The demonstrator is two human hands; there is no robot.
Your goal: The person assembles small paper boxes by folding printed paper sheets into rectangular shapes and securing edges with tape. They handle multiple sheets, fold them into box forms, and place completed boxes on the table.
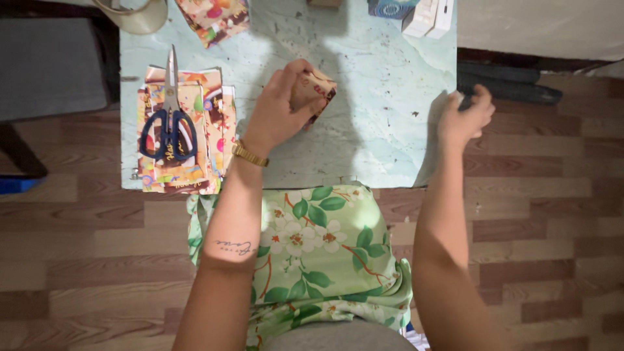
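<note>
Left hand [278, 112] clamping a half-wrapped box [313, 93] at table [383, 130] centre, right hand [463, 117] fisted around something unclear at right edge; loose paper likely to unfold.

Bare tabletop [383, 84] between hands; scissors [170, 123] far left.
</note>
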